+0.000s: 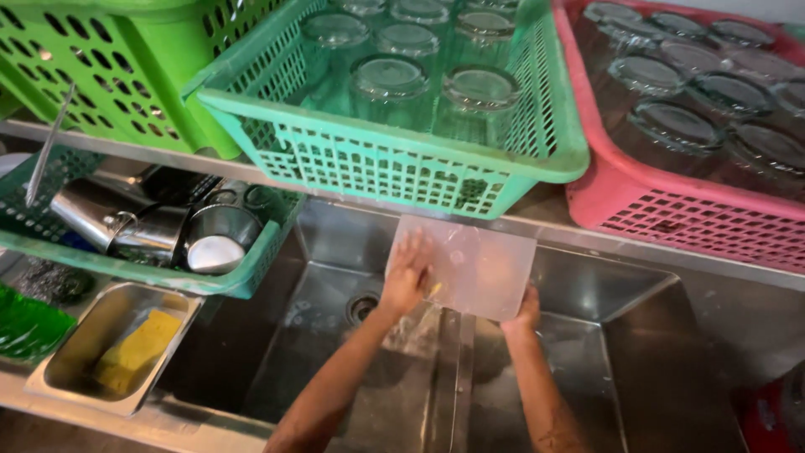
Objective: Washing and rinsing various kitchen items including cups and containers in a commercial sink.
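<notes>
Risk first: held over the sink (pixel 587 294) divider by one lower corner only, so a slip of the board (pixel 470 264) onto steel looks likely if wet (soap or water film probable, not confirmed). Left hand (pixel 406 277) laid flat on the board's left face, fingers spread, pressing or rubbing; something small and yellow just under the palm edge, possibly a sponge scrap, too small to tell. Right hand (pixel 526 309) closed on the lower right corner, pinching it from beneath. Hard push from the left against that single pinch could twist the board free. Also close overhead: teal basket (pixel 394 164) of upturned glasses (pixel 390 80), rim just above the board's top edge; lifting the board could knock it. Pink basket (pixel 671 218) of glasses further right, less exposed. Board itself: translucent whitish plastic, rectangular, rounded corners, tilted up toward the camera, faintly smeared, pinkish tint showing through on the right side. Yellow sponge (pixel 138 351) in a metal tray (pixel 63 369) at left, well apart.
</notes>
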